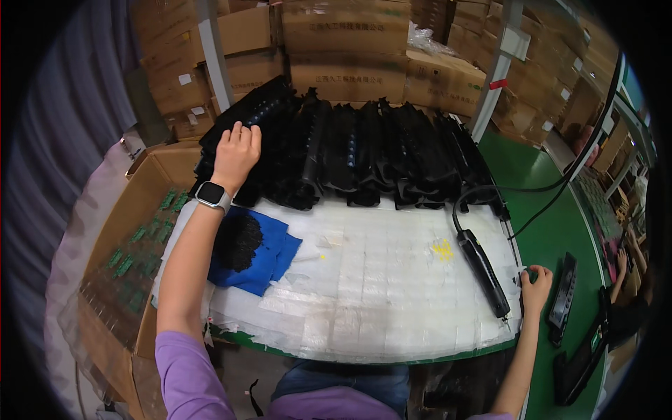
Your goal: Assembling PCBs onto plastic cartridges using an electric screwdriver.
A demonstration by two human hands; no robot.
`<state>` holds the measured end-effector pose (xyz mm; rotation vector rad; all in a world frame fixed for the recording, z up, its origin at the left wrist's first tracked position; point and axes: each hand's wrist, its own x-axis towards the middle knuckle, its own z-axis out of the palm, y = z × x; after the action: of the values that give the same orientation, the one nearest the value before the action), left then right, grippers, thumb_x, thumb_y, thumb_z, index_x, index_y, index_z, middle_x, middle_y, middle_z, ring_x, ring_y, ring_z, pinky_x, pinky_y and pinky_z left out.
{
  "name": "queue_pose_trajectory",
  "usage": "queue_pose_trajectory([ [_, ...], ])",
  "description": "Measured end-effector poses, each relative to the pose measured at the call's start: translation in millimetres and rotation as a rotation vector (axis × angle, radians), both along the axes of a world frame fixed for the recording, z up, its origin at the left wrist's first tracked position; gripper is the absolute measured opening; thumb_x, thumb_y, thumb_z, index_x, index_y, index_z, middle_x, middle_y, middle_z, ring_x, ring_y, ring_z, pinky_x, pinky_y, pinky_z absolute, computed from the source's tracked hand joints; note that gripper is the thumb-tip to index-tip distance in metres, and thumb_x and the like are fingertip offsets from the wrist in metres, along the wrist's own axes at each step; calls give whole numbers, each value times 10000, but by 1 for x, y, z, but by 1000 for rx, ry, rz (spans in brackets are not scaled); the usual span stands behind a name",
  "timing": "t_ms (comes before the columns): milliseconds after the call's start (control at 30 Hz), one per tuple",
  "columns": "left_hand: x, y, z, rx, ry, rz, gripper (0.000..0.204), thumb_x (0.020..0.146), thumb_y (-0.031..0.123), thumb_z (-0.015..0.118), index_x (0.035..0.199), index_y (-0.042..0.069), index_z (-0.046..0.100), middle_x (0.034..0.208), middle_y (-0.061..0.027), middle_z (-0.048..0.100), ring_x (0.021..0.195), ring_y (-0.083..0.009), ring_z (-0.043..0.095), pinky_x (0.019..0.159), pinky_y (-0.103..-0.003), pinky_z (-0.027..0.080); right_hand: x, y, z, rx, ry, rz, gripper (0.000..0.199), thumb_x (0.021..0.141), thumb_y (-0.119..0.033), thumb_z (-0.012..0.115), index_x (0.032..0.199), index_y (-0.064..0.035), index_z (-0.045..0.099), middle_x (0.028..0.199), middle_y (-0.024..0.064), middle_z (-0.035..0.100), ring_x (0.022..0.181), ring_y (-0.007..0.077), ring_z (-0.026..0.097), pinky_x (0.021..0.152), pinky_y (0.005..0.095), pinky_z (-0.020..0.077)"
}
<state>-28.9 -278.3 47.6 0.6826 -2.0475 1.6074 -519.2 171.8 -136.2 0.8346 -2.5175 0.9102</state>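
Observation:
A row of long black plastic housings [351,154] lies along the far side of the white-covered bench [364,280]. Over the leftmost housing [269,105], my left hand [239,147] has its fingers curled onto the black plastic, their tips partly hidden. At the bench's right edge my right hand [536,285] is closed in a pinch; whatever is between thumb and fingers is too small to name. Just left of it lies a black electric screwdriver [483,273], its tip toward me. Small black screws [239,243] are heaped on a blue cloth [269,269] near my left forearm.
At left stands an open cardboard box [115,203] with green circuit boards [124,264] under clear plastic. Black strips [563,301] lie on the green surface [535,378] at right. A cable [539,187] loops from the screwdriver. Stacked cartons [346,66] rise behind. Small yellow pieces [442,249] dot the bench.

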Motion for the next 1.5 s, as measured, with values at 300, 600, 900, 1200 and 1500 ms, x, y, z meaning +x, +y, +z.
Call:
queue_pose_trajectory([
  [300,40,56,17,121,150,-187,270,796,22,546,1056,-18,602,990,-142,643,1027,-262,608,824,-365,496,-9,6,5,-211,36,79,207,746,-85,656,931,-13,597,1025,128,539,932,244,558,799,339,449],
  [600,8,206,-22,523,-37,-758,157,750,66,625,897,16,649,918,-147,658,952,-315,639,777,-390,523,161,-20,117,-394,327,595,268,720,-68,660,959,12,568,1009,116,559,889,248,553,805,327,438],
  [900,-17,243,-67,1104,-192,-795,214,761,104,594,975,102,590,1242,-119,525,1211,-270,483,965,-483,382,208,-86,119,261,-36,1199,525,709,-389,696,1098,-51,593,1115,168,558,1017,351,546,904,402,419],
  [1200,0,243,-72,1378,35,-655,336,681,38,649,983,181,685,1318,-130,470,1246,-296,442,992,-504,344,197,-126,104,208,26,1121,510,663,-377,744,1054,-70,634,1067,138,569,984,314,549,862,383,439],
  [1500,-21,253,-76,1319,148,-598,504,707,235,718,1091,-33,532,1158,-184,524,1099,-315,514,859,-409,398,206,-129,103,199,-78,1285,416,732,-331,702,1062,-85,645,1240,188,495,1185,337,445,992,395,363],
])
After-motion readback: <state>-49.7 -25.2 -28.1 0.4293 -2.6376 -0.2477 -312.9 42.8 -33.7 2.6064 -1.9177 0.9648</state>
